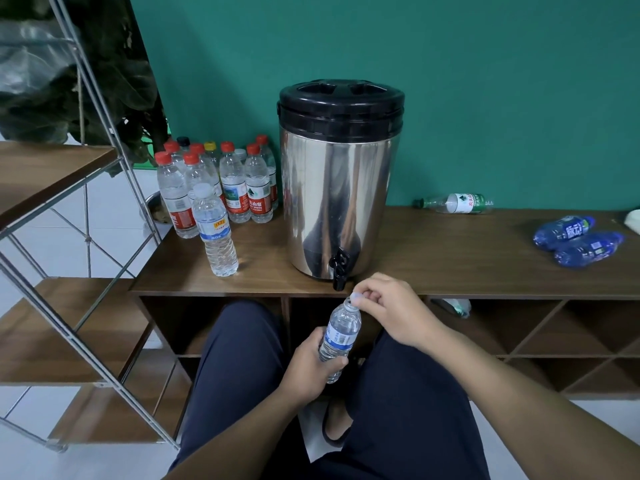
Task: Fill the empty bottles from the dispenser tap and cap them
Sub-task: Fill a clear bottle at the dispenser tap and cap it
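One bottle in hand, held just below and in front of the dispenser tap, clear of the bench. Left hand wrapped round the lower body, fingers curled across the front. Right hand at the neck, thumb and forefinger pinching the pale cap. Bottle tilted slightly, mouth toward the right fingers.

Step in hand, by judgement: capping or uncapping. Fill level hard to read through the clear plastic; direction of twist not determinable.

Beyond the left fingers: one capped clear bottle standing alone, then a cluster of red-capped bottles beside the steel dispenser. Beyond the right fingers: a green-capped bottle lying on its side, and two blue bottles lying together, well apart from the tap.

Next move calls for:
- firm left grip to resist cap torque;
- if filled, cap seated square and turned tight, then bottle stood with the capped group;
- if empty, cap off and retained, mouth placed directly under the spout.
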A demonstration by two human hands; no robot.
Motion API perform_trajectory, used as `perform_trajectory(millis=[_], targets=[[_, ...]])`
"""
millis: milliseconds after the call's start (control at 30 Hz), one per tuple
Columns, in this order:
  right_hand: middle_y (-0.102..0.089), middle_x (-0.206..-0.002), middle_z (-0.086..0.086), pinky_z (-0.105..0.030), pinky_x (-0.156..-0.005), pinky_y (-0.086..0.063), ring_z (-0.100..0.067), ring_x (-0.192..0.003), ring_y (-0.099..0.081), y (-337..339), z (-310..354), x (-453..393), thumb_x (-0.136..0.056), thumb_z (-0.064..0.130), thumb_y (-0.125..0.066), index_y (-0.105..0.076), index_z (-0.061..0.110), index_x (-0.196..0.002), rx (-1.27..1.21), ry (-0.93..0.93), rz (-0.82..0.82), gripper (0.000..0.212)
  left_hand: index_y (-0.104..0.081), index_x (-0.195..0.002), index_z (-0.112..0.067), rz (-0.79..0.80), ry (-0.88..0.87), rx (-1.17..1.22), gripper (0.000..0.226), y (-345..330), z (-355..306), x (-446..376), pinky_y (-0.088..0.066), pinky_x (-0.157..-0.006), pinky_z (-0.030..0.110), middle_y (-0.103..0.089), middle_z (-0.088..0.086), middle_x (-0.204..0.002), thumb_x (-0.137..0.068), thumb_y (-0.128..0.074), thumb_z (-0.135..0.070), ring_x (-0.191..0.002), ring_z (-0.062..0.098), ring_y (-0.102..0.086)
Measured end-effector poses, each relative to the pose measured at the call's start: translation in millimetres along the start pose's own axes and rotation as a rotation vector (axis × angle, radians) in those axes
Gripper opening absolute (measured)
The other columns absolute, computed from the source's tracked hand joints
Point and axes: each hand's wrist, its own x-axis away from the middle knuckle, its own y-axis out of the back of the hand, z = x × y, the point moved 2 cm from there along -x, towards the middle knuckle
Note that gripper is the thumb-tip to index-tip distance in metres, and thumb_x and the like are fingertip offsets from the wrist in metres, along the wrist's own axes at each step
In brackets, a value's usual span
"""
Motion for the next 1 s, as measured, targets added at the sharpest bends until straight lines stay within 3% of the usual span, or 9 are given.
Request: perform_trajectory(millis=[133, 267, 400, 567, 667, 767, 900, 1000], targets=[[-0.064, -0.102, 0.009, -0.028, -0.082, -0.053, -0.015, -0.087, -0.063, 9.4, 23.4, 8.4, -0.106, 0.035, -0.075, -0.081, 0.031, -0.104, 0.051, 0.071, 0.032, 0.007, -0.069, -0.128, -0.028, 0.009, -0.030, 0.039, 0.044, 3.6, -10.8, 9.1, -0.060, -0.097, 0.031, -0.080, -0.002, -0.115, -0.090, -0.089, -0.015, -0.110, 0.022, -0.076], [-0.062, -0.110, 0.009, -0.033, -0.084, -0.054, -0.012, -0.087, -0.061, 19.1, 45.6, 7.7, -0.109, 0.031, -0.070, -0.080, 0.026, -0.114, 0.180, 0.132, 0.114, 0.013, -0.069, -0.132, -0.027, 0.023, -0.060, 0.061, 0.048, 12.0, -24.6, 16.6, -0.060, -0.102, 0.034, -0.080, -0.003, -0.117, -0.090, -0.089, -0.013, -0.112, 0.018, -0.076], [-0.063, -0.127, 0.019, -0.018, -0.088, -0.047, 0.003, -0.095, -0.061, 32.8, 69.6, 3.7, -0.111, 0.026, -0.070, -0.078, 0.030, -0.133, 0.279, 0.215, 0.223, 0.024, -0.069, -0.132, -0.025, 0.034, -0.073, 0.079, 0.048, 27.4, -36.2, 25.2, -0.059, -0.102, 0.038, -0.080, 0.000, -0.119, -0.088, -0.089, -0.017, -0.111, 0.018, -0.076], [-0.062, -0.132, 0.019, -0.030, -0.103, -0.052, -0.005, -0.115, -0.065, 48.3, 104.3, -6.6, -0.113, 0.027, -0.067, -0.076, 0.030, -0.135, 0.404, 0.365, 0.307, 0.024, -0.067, -0.139, -0.019, 0.110, -0.127, 0.083, 0.056, 55.6, -57.3, 30.3, -0.057, -0.110, 0.042, -0.078, 0.003, -0.129, -0.089, -0.090, -0.010, -0.123, 0.028, -0.074], [-0.060, -0.121, 0.010, -0.038, -0.097, -0.054, -0.014, -0.107, -0.065, 54.7, 129.7, -15.0, -0.115, 0.034, -0.060, -0.075, 0.029, -0.128, 0.518, 0.373, 0.323, 0.022, -0.066, -0.141, -0.016, 0.093, -0.159, 0.092, 0.058, 70.9, -69.9, 31.6, -0.057, -0.111, 0.039, -0.078, 0.005, -0.132, -0.089, -0.090, -0.005, -0.124, 0.025, -0.074], [-0.066, -0.113, -0.004, -0.044, -0.091, -0.053, -0.028, -0.102, -0.065, 56.6, 158.7, -25.7, -0.113, 0.041, -0.057, -0.073, 0.016, -0.114, 0.608, 0.289, 0.269, 0.030, -0.067, -0.140, -0.020, 0.031, -0.182, 0.074, 0.057, 83.1, -85.5, 33.6, -0.057, -0.107, 0.032, -0.080, -0.001, -0.128, -0.089, -0.089, -0.005, -0.120, 0.017, -0.075], [-0.064, -0.088, 0.001, -0.042, -0.067, -0.050, -0.025, -0.078, -0.065, 45.6, 188.3, -40.2, -0.111, 0.070, -0.036, -0.066, 0.018, -0.088, 0.953, 0.267, 0.088, 0.065, -0.068, -0.136, -0.030, -0.062, -0.193, 0.029, 0.053, 98.2, -101.2, 35.3, -0.058, -0.107, 0.035, -0.079, -0.009, -0.124, -0.090, -0.087, -0.012, -0.117, 0.012, -0.074], [-0.060, -0.072, 0.002, -0.042, -0.063, -0.051, -0.020, -0.066, -0.059, 41.8, 198.5, -51.0, -0.110, 0.075, -0.034, -0.056, 0.020, -0.072, 0.865, 0.244, 0.018, 0.070, -0.069, -0.132, -0.032, -0.105, -0.211, 0.000, 0.049, 110.0, -108.3, 36.6, -0.059, -0.105, 0.034, -0.079, -0.011, -0.122, -0.090, -0.087, -0.016, -0.115, 0.011, -0.075]])
